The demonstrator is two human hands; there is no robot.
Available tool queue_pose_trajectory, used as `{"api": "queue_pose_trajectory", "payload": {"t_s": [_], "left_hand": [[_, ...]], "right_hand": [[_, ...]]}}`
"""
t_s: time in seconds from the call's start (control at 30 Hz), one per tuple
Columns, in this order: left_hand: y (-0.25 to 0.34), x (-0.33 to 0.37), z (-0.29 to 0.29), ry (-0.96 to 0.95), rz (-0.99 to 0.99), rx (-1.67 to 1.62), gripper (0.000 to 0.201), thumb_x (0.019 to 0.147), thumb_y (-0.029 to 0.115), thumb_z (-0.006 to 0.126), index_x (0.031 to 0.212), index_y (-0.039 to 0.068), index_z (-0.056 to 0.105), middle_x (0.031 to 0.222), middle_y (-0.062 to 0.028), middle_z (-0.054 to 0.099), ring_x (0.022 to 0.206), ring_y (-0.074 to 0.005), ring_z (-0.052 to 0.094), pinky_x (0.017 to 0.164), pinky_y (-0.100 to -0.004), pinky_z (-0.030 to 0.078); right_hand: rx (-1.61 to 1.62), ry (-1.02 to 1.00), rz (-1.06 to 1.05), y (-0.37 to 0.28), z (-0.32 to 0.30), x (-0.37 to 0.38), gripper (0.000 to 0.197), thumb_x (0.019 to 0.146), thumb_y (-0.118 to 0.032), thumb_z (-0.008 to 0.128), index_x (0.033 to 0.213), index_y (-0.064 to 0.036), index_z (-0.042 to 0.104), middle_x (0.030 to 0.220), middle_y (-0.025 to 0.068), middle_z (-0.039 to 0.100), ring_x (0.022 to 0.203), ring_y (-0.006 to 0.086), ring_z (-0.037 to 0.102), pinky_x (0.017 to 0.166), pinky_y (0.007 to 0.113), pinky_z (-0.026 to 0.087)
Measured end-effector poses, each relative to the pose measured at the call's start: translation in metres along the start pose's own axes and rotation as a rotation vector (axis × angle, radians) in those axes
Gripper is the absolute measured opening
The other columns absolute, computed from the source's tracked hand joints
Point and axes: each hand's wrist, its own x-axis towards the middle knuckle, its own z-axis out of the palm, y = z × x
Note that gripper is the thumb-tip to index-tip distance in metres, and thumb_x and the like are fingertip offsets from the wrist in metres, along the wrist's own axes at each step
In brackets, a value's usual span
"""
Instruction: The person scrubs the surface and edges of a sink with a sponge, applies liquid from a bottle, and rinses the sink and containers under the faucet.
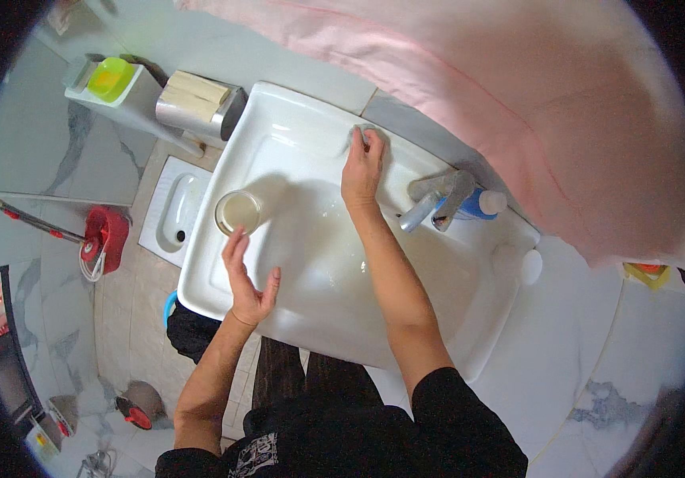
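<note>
A white washbasin (295,315) lies in front of me, with droplets on its inner surface. On its left ledge stands a round clear glass (239,212). My left hand (250,280) is open just below it, fingers spread and thumb apart; a fingertip is close to the glass, and I cannot tell whether it touches. At the far edge of the basin my right hand (363,169) is closed on a small grey pad (367,128), pressing it against the white surface. Most of the pad is hidden by my fingers, so its exact kind is unclear.
A metal tap (422,211) with a grey cloth (459,190) over it and a blue bottle (482,204) stand at right. A pink curtain (470,72) hangs beyond. A tissue holder (199,103), squat toilet (175,209) and red mop bucket (107,231) are left.
</note>
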Motion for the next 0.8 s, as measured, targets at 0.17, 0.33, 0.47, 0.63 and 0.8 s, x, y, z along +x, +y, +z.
{"api": "queue_pose_trajectory", "payload": {"t_s": [0.17, 0.33, 0.47, 0.63, 0.8], "left_hand": [[0.018, 0.001, 0.005, -0.184, 0.041, -0.042, 0.059, 0.073, 0.004, 0.059, 0.125, 0.001, 0.032, 0.129, -0.0251, 0.034, 0.119, -0.0380, 0.036, 0.100, -0.0429, 0.029], [0.027, 0.005, 0.000, -0.321, 0.081, -0.042, 0.056, 0.073, 0.001, 0.057, 0.124, 0.001, 0.034, 0.128, -0.0247, 0.034, 0.116, -0.0388, 0.038, 0.098, -0.0432, 0.032], [0.036, 0.019, 0.010, -0.375, 0.162, -0.109, 0.055, 0.071, -0.002, 0.056, 0.122, 0.001, 0.036, 0.127, -0.0235, 0.036, 0.115, -0.0400, 0.038, 0.097, -0.0445, 0.032], [0.073, 0.035, 0.047, -0.478, 0.405, -0.211, 0.057, 0.068, -0.004, 0.056, 0.122, 0.001, 0.037, 0.125, -0.0225, 0.039, 0.117, -0.0396, 0.038, 0.098, -0.0458, 0.031], [0.132, 0.044, 0.111, -0.597, 0.517, -0.347, 0.064, 0.068, -0.002, 0.061, 0.126, 0.001, 0.033, 0.131, -0.0237, 0.033, 0.124, -0.0409, 0.030, 0.102, -0.0482, 0.027]], "right_hand": [[-0.201, 0.035, 0.055, 0.013, -0.015, 0.007, 0.031, 0.081, 0.000, 0.051, 0.112, 0.0003, 0.051, 0.099, 0.0133, 0.046, 0.090, 0.0288, 0.048, 0.076, 0.035, 0.043], [0.257, 0.262, 0.654, 0.012, -0.023, 0.002, 0.023, 0.090, -0.020, 0.049, 0.094, 0.0030, 0.047, 0.085, 0.0132, 0.048, 0.080, 0.0233, 0.049, 0.072, 0.034, 0.041], [0.360, 0.043, 0.808, 0.002, -0.026, -0.043, 0.026, 0.091, -0.026, 0.048, 0.092, -0.0006, 0.046, 0.083, 0.0133, 0.049, 0.078, 0.0231, 0.049, 0.072, 0.035, 0.040], [0.184, -0.222, 0.504, 0.024, -0.049, -0.139, 0.028, 0.090, -0.026, 0.046, 0.103, -0.0010, 0.047, 0.098, 0.0180, 0.051, 0.090, 0.0311, 0.052, 0.078, 0.038, 0.041], [-0.373, -0.251, 0.264, 0.071, -0.089, -0.198, 0.029, 0.090, -0.026, 0.044, 0.098, 0.0006, 0.050, 0.096, 0.0190, 0.054, 0.087, 0.0330, 0.055, 0.075, 0.039, 0.043]]}}
